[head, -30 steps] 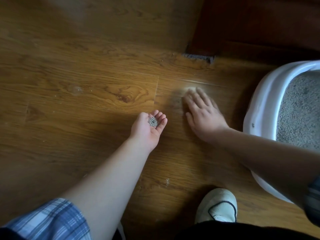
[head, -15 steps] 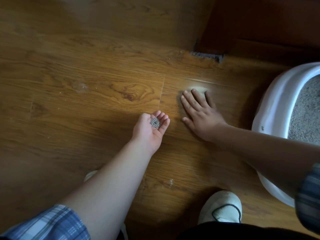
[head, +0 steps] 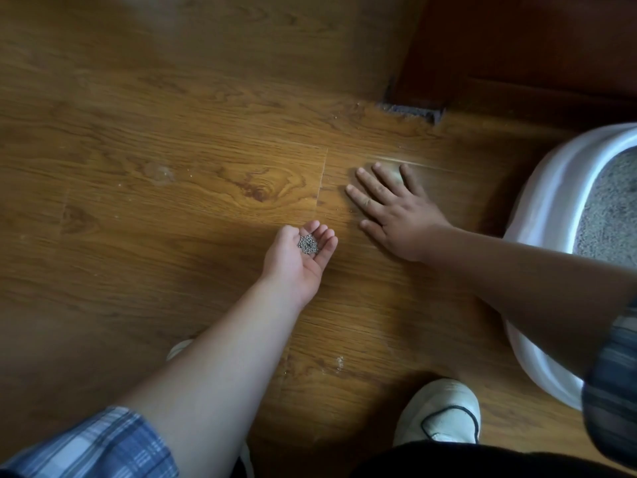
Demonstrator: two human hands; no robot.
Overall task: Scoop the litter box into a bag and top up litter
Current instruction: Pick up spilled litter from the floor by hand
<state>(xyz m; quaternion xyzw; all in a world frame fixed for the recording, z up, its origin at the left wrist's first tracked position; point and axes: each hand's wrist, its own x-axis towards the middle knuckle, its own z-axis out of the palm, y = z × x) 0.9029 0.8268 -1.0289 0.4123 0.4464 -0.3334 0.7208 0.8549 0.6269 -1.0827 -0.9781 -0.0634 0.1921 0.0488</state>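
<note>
Blue plaid cloth of a sleeve [head: 86,443] sits nearest the camera, with a pale shoe [head: 437,412] planted beside it on the wooden floor [head: 172,236]. Further out, the left hand [head: 296,257] lies palm up, its grip a shallow cup with the fingers curled round a small heap of stray litter [head: 307,243]; it has kept that pose and the same small load over the last second. Just beyond it the right hand [head: 396,215] lies flat on the boards, palm down, grip open and holding nothing. A second ago its fingers were bunched and blurred, further from the plank seam; now they are fanned out and have slid nearer the seam and the waiting left palm. That reads as a sweeping stroke, herding spilled grains toward the cupped hand, though any grains under the palm are too small to make out. To the right stands the white litter box [head: 551,188], its grey litter bed [head: 606,215] partly in view, well apart from the cupped hand. No bag and no scoop show anywhere. Farthest off is a dark wooden panel [head: 517,46] with a grey gap at its foot. The person seems to be tidying spillage, a side job; the handful must go to the box or a bag without tipping.
</note>
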